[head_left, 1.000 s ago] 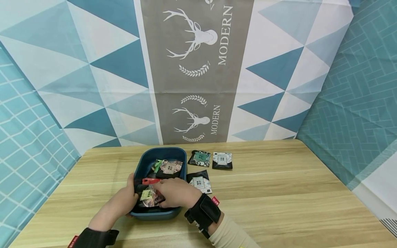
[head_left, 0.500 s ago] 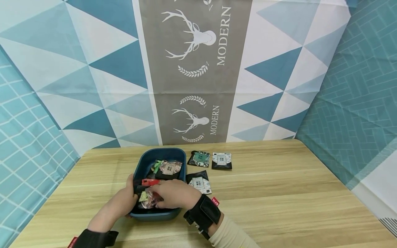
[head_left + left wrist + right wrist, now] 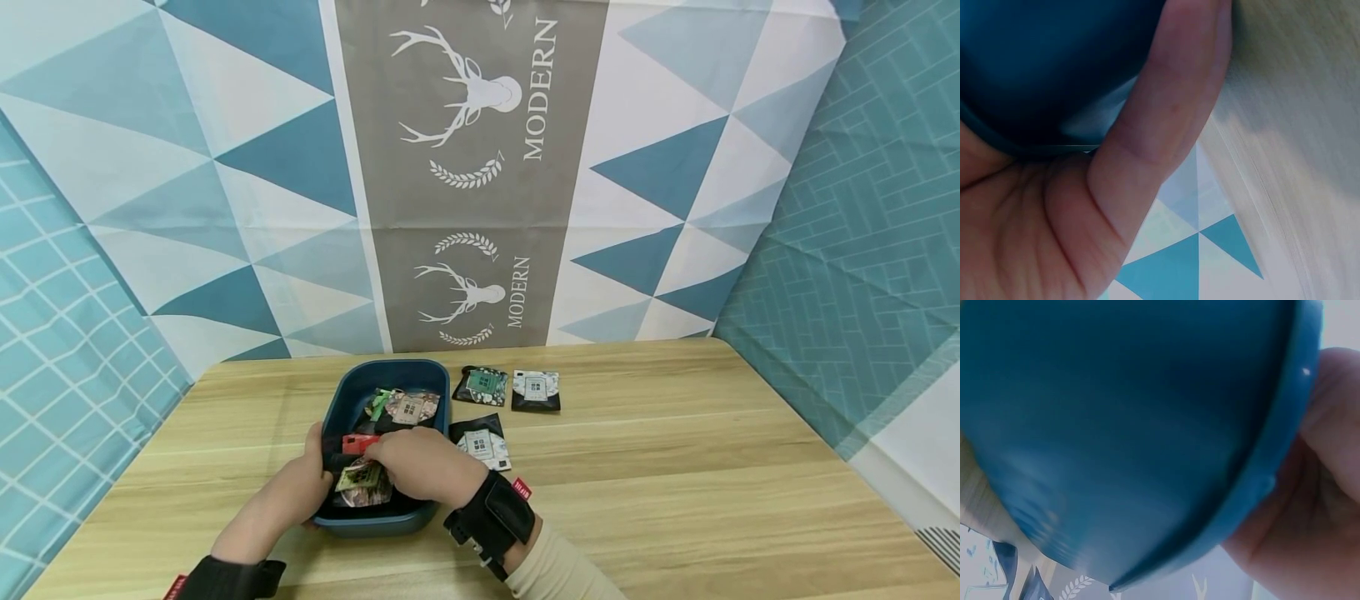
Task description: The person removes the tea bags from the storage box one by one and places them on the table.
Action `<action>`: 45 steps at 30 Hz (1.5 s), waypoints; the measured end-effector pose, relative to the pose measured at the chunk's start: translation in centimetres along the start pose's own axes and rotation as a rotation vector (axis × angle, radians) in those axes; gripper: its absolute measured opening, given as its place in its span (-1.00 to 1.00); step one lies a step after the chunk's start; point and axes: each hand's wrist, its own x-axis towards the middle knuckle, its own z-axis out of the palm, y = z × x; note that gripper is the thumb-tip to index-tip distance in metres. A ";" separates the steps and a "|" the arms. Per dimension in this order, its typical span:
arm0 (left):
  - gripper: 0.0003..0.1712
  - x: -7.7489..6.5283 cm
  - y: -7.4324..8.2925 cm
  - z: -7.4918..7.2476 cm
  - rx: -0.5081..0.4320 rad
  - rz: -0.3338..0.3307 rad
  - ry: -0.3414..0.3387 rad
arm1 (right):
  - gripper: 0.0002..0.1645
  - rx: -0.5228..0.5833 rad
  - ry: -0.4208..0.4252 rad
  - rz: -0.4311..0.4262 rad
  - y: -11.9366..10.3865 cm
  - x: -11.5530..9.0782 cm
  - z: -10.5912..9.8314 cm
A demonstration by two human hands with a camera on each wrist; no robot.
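The right hand [image 3: 423, 465] has shifted to the red packet [image 3: 357, 443], finger closure unclear; the left hand [image 3: 298, 483] grips the bin [image 3: 384, 527].

From the near side, the head camera faces forward and down across the wooden table [image 3: 675, 467] to the patterned backdrop [image 3: 472, 192], the blue bin [image 3: 375, 527] at seven o'clock. The left-wrist camera looks close along the left hand [image 3: 288, 492], the bin at ten o'clock; the right-wrist camera is nearly filled by the bin's wall. All three share bin, table and backdrop, the latter at six o'clock in both wrist views.
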 end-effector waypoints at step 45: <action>-0.18 0.0 -0.1 0.1 0.009 0.008 0.006 | -0.56 0.312 0.300 0.376 11.1 -6.2 -5.4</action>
